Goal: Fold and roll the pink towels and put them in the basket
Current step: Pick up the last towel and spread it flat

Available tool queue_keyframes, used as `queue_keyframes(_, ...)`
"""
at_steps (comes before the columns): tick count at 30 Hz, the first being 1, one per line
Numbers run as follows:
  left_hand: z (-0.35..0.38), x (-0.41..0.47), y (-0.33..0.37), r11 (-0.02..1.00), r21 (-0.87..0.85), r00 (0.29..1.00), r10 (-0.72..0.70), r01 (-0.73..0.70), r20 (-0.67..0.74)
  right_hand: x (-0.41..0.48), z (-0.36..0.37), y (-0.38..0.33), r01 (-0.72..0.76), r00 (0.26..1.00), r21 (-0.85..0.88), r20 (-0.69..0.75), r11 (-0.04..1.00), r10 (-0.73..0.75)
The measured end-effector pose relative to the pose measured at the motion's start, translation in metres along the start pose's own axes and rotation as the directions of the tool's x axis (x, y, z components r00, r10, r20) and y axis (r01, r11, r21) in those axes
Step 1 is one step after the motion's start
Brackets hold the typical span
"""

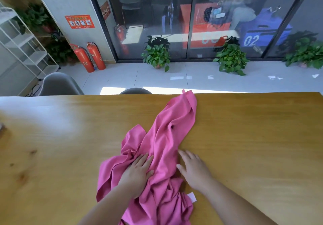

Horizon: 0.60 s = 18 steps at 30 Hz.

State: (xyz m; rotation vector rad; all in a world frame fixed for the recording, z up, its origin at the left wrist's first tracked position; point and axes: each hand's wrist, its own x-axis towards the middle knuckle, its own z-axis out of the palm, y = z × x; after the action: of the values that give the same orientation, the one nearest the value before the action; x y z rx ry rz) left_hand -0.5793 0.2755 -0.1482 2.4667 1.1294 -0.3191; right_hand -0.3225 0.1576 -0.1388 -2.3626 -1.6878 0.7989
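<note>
The near end of the pink towel (167, 130) is seen bunched in loose folds at the front edge of the wooden table (253, 137), with a small white label (191, 197) showing at its right side. From there the cloth is stretched away in a rumpled band to the far edge of the table. It is judged to have been laid out lengthwise so that it can be flattened before any fold is made. No fold or roll is yet seen, and no basket is in view. The left hand (138, 170) is laid flat on the crumpled middle of the towel, fingers straight and slightly spread, gripping nothing. The right hand (194, 170) is likewise held flat with fingers extended, resting on the table just beside the towel's right edge, its thumb apparently touching the cloth.
</note>
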Motion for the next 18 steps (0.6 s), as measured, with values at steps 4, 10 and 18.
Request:
queue_keyframes(4, 0.000, -0.025, 0.004, 0.998, -0.063, 0.998, 0.023, -0.026, -0.051, -0.002, -0.005, -0.006, -0.016, 1.000, -0.061, -0.007, 0.998, 0.015)
queue_keyframes(10, 0.004, -0.044, -0.004, 0.993, -0.113, 0.998, 0.038, -0.042, -0.041, 0.000, 0.000, -0.028, 0.054, 0.990, -0.127, 0.133, 0.990, -0.037)
queue_keyframes(18, -0.010, -0.032, -0.041, 0.998, 0.056, 0.998, 0.014, -0.011, -0.057, 0.002, -0.013, -0.007, 0.019, 1.000, -0.337, 0.018, 0.941, -0.014)
